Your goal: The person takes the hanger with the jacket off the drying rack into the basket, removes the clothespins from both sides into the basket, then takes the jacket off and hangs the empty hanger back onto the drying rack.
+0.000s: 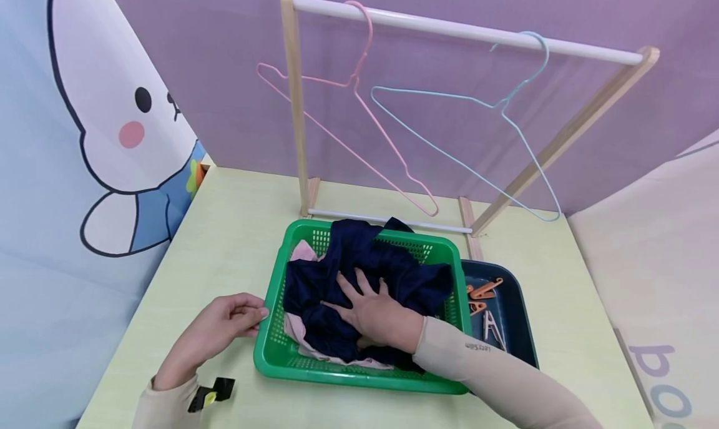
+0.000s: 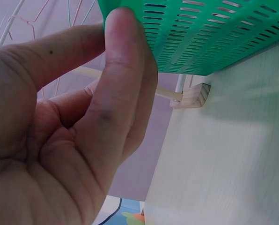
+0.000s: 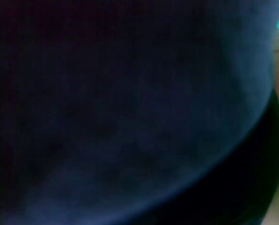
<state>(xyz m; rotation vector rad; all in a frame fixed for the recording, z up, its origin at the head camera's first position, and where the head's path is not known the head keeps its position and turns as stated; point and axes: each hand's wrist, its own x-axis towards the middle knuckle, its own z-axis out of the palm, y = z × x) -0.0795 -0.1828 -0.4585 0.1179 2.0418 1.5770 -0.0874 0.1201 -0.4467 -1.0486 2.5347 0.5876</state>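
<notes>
A green plastic basket (image 1: 359, 379) with slotted walls holds a crumpled navy garment (image 1: 359, 248) and a pink garment (image 1: 304, 251) partly under it. My left hand (image 1: 221, 326) pinches the basket's left rim between thumb and fingers; the left wrist view has this hand (image 2: 83, 117) beside the basket's slotted wall (image 2: 191, 37). On top of the navy garment, my right hand (image 1: 373, 313) rests with its fingers spread. Dark cloth (image 3: 121, 103), blurred and very close, fills most of the right wrist view and hides the right fingers there.
Behind the basket stands a wooden rack with a white rod (image 1: 449, 28), carrying a pink hanger (image 1: 355, 79) and a light blue hanger (image 1: 502, 104). A dark tray (image 1: 519, 310) to the right, partly behind my forearm, contains orange clips (image 1: 484, 290) and a pale clip (image 1: 492, 329).
</notes>
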